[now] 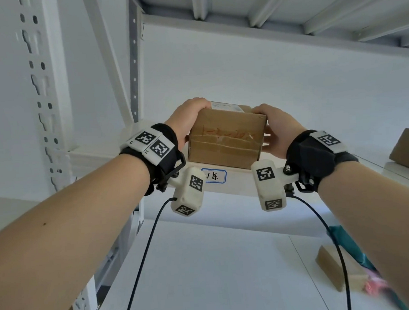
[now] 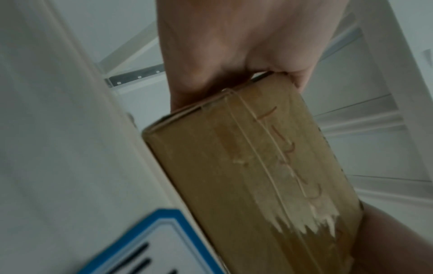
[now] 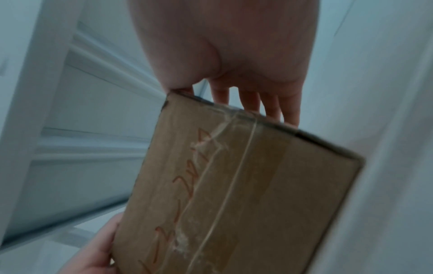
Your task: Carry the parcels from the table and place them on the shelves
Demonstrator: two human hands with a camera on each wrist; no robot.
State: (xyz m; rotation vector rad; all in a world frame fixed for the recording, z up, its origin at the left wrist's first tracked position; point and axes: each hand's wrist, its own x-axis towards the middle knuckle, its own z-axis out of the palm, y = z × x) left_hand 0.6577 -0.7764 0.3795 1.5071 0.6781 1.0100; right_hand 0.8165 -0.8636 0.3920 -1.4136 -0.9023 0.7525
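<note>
Both hands hold the cardboard parcel (image 1: 226,136) between them: the left hand (image 1: 189,119) clasps its left end, fingers curled over the top edge, and the right hand (image 1: 277,129) clasps the right end, thumb over the top corner and fingers spread along the side. So each grip is closed on the box, one at either end.

From the head view the parcel sits at the front edge of the white shelf (image 1: 238,179), its lower edge on or just over that edge, right above a blue-bordered label (image 1: 213,176) stuck to the shelf front; whether it rests fully on the shelf I cannot tell.

It is a small brown carton, wider than tall. Clear tape runs lengthwise across the near face, wrinkled and torn pale at one end, as the left wrist view shows (image 2: 269,176). Red handwriting runs along that face beside the tape (image 3: 211,194). A white shipping label (image 1: 225,105) lies on top.

Another brown parcel (image 1: 408,147) sits further right on the same shelf, and a third (image 1: 338,270) lies on the lower shelf.
</note>
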